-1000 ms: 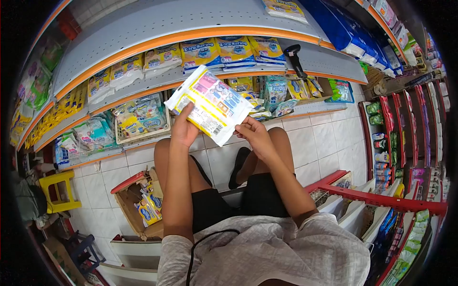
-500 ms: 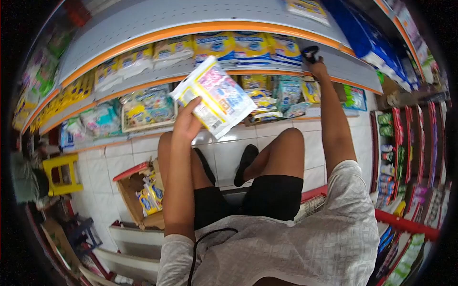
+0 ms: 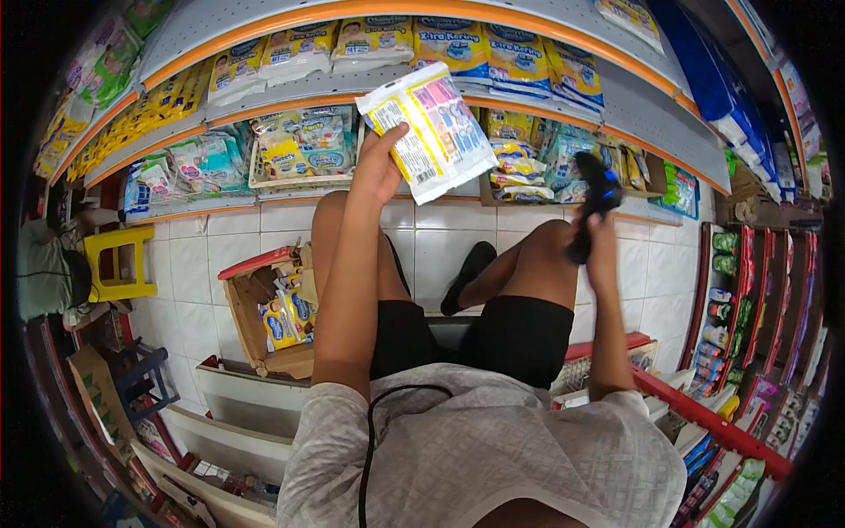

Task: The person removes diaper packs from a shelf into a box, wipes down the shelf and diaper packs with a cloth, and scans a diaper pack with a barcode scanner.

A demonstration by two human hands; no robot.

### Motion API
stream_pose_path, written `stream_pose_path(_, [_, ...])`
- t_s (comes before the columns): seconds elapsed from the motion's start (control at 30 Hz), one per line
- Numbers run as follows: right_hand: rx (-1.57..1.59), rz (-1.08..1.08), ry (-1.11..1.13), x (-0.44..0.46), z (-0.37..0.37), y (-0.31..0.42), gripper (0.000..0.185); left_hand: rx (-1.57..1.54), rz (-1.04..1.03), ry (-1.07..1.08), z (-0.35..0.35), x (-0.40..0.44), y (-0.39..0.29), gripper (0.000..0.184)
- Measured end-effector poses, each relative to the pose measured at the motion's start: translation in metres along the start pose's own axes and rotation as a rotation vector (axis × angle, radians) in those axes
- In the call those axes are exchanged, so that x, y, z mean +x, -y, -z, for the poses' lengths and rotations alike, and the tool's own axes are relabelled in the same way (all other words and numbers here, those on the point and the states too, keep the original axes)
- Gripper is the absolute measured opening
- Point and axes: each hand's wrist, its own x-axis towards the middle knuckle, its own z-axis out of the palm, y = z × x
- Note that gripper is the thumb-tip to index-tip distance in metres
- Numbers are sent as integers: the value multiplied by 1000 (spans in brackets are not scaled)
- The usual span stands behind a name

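Note:
My left hand (image 3: 380, 167) grips a white and yellow diaper pack (image 3: 431, 132) by its left edge, thumb on top. Printing and a barcode face up toward me. Over my right knee, my right hand (image 3: 600, 251) is closed around the handle of a black barcode scanner (image 3: 600, 189), which shows a blue glint and is smeared by motion. Beyond the pack, more yellow and blue diaper packs (image 3: 449, 48) stand in a row on the shelf.
Ahead, a grey shelf with orange edging (image 3: 299, 104) holds a white basket (image 3: 308, 183) of packs. A cardboard box (image 3: 242, 299) of packs lies on the floor at left, near a yellow stool (image 3: 123, 264). Another person (image 3: 48, 264) is at far left. Racks stand at right.
My right hand has come back from the shelf toward my right knee, carrying the scanner. The diaper pack stays in my left hand, now slightly higher and further right in view.

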Motion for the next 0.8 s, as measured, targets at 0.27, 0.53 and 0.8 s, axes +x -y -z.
stream_pose_path(0.27, [-120,56,369,-124,-92,11,36,-1,7,48,-1,-3,3,36])
stream_pose_path(0.53, [-234,139,414,-129,-112,31,39,73,-14,61,1,-5,5,38])
stream_pose_path(0.8, [-289,107,409,-129,-115,31,39,69,1,50,3,-4,3,36])
